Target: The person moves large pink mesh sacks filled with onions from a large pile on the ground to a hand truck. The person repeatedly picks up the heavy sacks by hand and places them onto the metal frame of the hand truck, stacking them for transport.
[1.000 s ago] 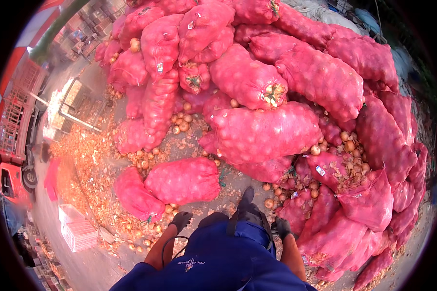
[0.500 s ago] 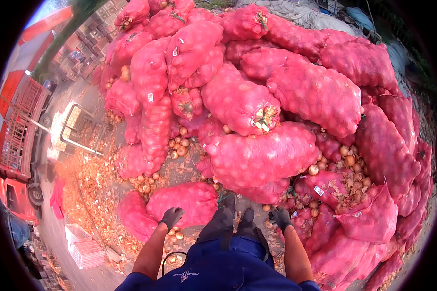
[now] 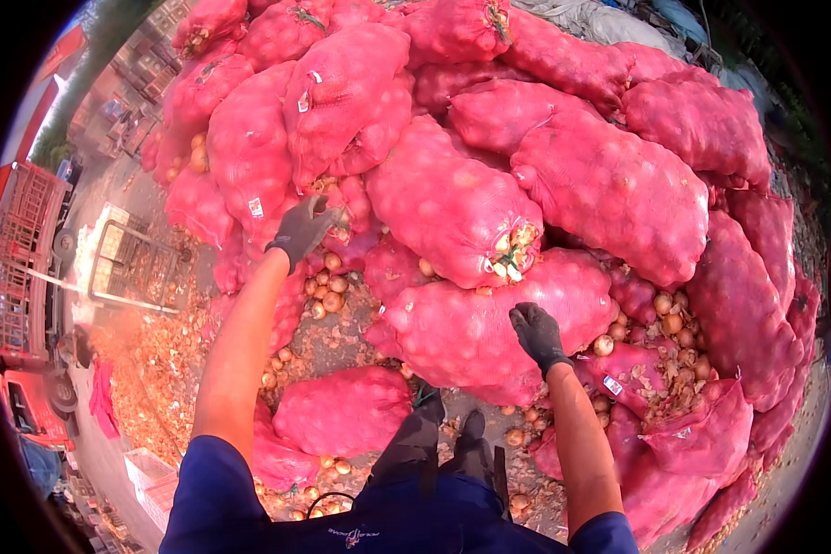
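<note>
My left hand, in a grey glove, reaches forward with its fingers apart. It hovers in front of the upright red mesh onion sacks, next to a sack's leafy mouth. My right hand, in a dark glove, is over a large onion sack lying crosswise before me. Its fingers are loosely bent and apart, holding nothing visible; contact with the mesh is hard to judge. On top of that sack rests another full one, its open-looking end stuffed with onion stalks.
More full sacks pile up ahead and to the right. A smaller sack lies by my left foot. Loose onions and dry skins litter the ground. At left are a metal hand cart, a white crate and a red truck.
Both hands have risen from beside my legs and stretched forward. The left went up toward the upright sacks, the right over the crosswise sack. The view has shifted slightly.
</note>
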The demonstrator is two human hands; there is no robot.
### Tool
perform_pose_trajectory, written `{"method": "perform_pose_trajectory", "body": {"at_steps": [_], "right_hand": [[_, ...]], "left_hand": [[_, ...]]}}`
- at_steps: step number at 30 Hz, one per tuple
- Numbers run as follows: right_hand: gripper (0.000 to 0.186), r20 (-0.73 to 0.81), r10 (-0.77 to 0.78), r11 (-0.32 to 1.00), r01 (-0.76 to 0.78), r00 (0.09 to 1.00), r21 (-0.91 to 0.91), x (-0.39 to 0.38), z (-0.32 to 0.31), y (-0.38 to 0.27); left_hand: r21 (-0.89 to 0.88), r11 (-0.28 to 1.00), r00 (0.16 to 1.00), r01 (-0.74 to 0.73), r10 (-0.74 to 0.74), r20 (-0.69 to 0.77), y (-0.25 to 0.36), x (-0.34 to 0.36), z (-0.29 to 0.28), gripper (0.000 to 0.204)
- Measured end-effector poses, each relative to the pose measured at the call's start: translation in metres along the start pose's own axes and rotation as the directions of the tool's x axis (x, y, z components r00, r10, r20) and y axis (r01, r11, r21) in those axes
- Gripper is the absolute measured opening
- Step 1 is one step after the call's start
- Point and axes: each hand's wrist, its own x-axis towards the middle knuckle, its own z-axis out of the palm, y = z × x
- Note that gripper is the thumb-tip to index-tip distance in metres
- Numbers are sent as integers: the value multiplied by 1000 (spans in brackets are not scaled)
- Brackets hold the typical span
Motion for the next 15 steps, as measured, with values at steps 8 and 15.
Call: {"method": "perform_pose_trajectory", "body": {"at_steps": [8,15], "right_hand": [[44,-80,-130,947,100,988,-307,182,42,-73],[55,-160,-237,855,128,958,-502,294,93,-64]], "left_hand": [[260,960,984,-103,137,-115,26,158,-62,59],[501,862,947,-74,219,-236,15,291,-83,68]]}}
